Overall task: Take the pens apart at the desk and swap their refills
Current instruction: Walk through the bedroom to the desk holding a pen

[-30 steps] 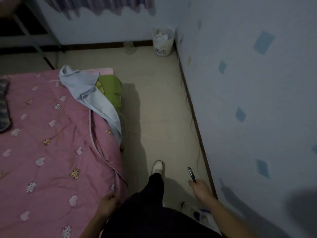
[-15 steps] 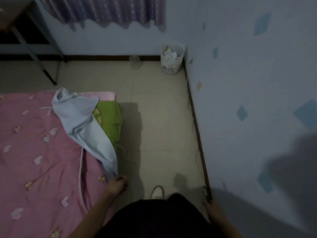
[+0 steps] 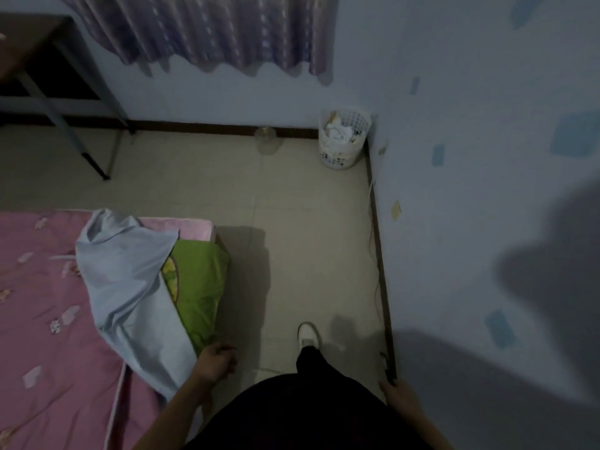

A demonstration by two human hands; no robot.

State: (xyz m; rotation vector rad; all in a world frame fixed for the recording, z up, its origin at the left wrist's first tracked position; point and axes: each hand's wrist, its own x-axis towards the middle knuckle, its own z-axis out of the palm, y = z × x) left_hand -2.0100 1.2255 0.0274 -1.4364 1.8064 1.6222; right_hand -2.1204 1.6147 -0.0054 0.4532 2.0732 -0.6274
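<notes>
Walking stage. Right hand (image 3: 401,396) grips dark pen (image 3: 386,368), probably just one, low by wall (image 3: 487,222). Left hand (image 3: 216,363) loosely curled, empty, beside bed (image 3: 39,319). Carry pen steady to table (image 3: 35,30) far left; dismantle there.

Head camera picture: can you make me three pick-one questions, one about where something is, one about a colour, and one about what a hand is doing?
1. Where is the white basket?
A. on a shelf
B. on the floor in the far corner
C. in a sink

2. What colour is the big quilt?
A. pink
B. yellow
C. black

3. What is the right hand doing?
A. holding a cup
B. waving a flag
C. holding a thin dark pen

Answers:
1 B, it stands on the floor in the room's corner.
2 A, it is pink with small pale patterns.
3 C, the pen sticks up out of its grip.
</notes>
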